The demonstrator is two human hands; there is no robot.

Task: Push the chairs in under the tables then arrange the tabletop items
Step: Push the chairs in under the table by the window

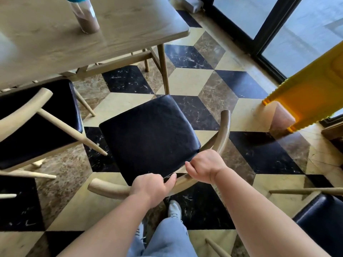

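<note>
- Two hands on the curved wooden backrest (111, 189) of the chair (150, 135): the left hand (151, 189) wraps it tight, thumb along the top, and the right hand (205, 166) clamps it just beside.
- Below them, a pale shoe (174, 210) and blue jeans (167, 238) on the chequered floor (187, 81).
- The chair's black seat sits out from the table (46, 43), angled toward its corner leg.
- A second chair (37, 123) stands to the left, partly under the tabletop.
- On the table, a clear bottle (85, 15) with a blue cap.
</note>
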